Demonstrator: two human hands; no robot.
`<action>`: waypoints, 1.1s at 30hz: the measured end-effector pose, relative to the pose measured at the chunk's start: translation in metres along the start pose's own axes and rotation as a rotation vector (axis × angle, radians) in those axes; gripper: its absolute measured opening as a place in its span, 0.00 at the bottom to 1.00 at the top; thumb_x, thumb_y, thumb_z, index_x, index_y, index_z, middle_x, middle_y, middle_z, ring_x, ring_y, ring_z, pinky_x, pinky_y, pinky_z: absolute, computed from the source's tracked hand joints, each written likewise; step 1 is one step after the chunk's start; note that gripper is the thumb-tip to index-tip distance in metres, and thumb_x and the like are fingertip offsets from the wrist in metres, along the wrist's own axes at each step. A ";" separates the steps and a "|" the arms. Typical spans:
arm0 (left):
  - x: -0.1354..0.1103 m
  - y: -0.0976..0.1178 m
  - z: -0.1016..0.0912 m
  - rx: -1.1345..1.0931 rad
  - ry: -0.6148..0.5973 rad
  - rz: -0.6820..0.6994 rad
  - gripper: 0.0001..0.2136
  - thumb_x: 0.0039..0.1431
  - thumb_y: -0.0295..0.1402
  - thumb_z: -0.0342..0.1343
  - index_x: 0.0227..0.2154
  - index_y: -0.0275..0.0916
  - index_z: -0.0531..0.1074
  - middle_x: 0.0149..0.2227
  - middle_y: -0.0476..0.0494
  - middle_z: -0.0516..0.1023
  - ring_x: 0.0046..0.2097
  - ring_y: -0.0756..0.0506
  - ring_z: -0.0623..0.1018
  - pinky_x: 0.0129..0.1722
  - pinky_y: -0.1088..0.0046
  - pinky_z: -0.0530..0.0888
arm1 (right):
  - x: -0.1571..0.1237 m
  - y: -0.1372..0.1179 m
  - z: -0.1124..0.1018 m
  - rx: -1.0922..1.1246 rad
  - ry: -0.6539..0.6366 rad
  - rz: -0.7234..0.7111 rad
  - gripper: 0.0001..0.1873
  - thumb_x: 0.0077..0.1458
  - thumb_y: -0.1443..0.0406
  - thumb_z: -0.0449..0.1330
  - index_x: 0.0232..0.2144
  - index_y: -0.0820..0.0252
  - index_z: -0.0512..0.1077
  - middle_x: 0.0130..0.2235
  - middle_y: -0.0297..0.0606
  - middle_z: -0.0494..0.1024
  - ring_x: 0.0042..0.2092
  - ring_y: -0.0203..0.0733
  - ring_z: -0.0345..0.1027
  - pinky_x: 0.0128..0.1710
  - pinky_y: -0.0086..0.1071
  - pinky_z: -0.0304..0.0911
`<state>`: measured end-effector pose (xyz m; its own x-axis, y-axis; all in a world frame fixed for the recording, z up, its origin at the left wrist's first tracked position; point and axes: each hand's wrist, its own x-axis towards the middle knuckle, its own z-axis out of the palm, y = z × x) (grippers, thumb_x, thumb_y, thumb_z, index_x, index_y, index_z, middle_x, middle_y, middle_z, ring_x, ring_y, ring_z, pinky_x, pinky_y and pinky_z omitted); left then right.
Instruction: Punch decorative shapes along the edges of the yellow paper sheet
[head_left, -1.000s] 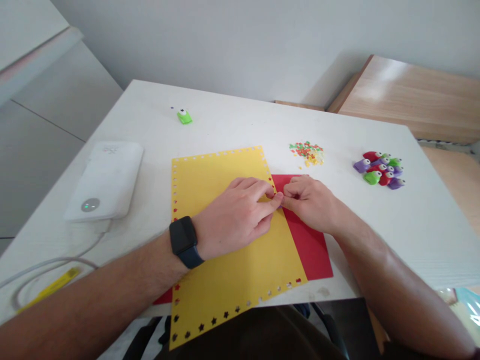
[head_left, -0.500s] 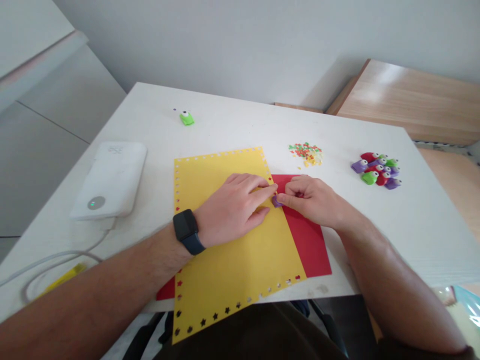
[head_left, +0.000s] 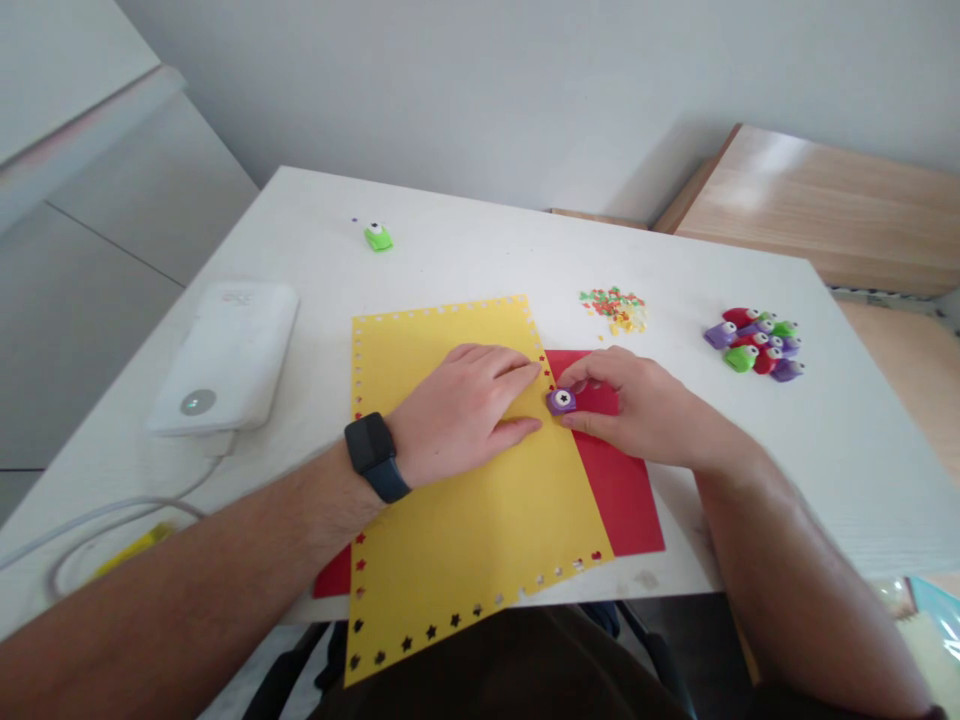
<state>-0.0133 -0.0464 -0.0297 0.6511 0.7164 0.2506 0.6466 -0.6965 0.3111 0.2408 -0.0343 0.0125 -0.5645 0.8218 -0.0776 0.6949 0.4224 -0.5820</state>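
A yellow sheet of paper (head_left: 480, 520) with small star-shaped holes along its edges lies over a red sheet (head_left: 626, 500). My left hand (head_left: 465, 415), a dark watch on its wrist, rests on the yellow sheet with fingers outstretched and holds nothing. At the sheet's right edge sits a small purple paper punch (head_left: 561, 402) with a star on its white button. The thumb and forefinger of my right hand (head_left: 630, 405) hold the punch from its right side, and its button is uncovered.
Small colored paper cutouts (head_left: 613, 308) lie in a pile behind my right hand. Several red, green and purple punches (head_left: 756, 342) are grouped at the right. A green punch (head_left: 379, 237) stands at the back left. A white power bank (head_left: 229, 355) with a cable (head_left: 112, 512) lies left.
My right thumb has come off the top of the purple punch, and its fingers have spread to the punch's sides. My left fingers have drawn back slightly from it.
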 end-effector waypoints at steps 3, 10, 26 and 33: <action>0.000 -0.001 0.000 0.005 0.001 -0.005 0.24 0.69 0.45 0.62 0.59 0.32 0.74 0.58 0.32 0.79 0.58 0.33 0.78 0.60 0.51 0.73 | 0.002 0.003 0.003 -0.055 -0.002 -0.047 0.07 0.61 0.65 0.67 0.43 0.54 0.80 0.45 0.38 0.84 0.47 0.48 0.75 0.52 0.43 0.66; 0.001 0.000 -0.001 -0.010 -0.007 -0.007 0.24 0.69 0.45 0.62 0.59 0.32 0.74 0.58 0.32 0.79 0.57 0.34 0.78 0.60 0.51 0.73 | 0.002 0.006 0.000 -0.085 0.026 -0.020 0.06 0.61 0.65 0.66 0.42 0.55 0.80 0.42 0.38 0.84 0.44 0.47 0.75 0.49 0.41 0.67; 0.001 0.002 -0.004 -0.027 -0.007 -0.013 0.23 0.68 0.43 0.62 0.58 0.32 0.75 0.58 0.31 0.79 0.58 0.33 0.78 0.61 0.49 0.73 | 0.002 0.014 -0.005 -0.129 0.132 0.140 0.10 0.60 0.61 0.65 0.42 0.57 0.80 0.40 0.40 0.83 0.40 0.46 0.74 0.42 0.38 0.64; 0.000 -0.002 -0.005 0.009 -0.019 -0.042 0.27 0.67 0.46 0.63 0.61 0.32 0.73 0.61 0.30 0.77 0.60 0.32 0.77 0.62 0.48 0.72 | 0.004 0.019 -0.003 -0.201 0.171 0.183 0.10 0.60 0.60 0.64 0.41 0.58 0.79 0.40 0.43 0.83 0.40 0.47 0.73 0.41 0.39 0.64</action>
<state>-0.0168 -0.0446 -0.0261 0.6308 0.7440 0.2204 0.6767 -0.6664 0.3131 0.2529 -0.0214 0.0035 -0.3511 0.9362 -0.0188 0.8615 0.3151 -0.3981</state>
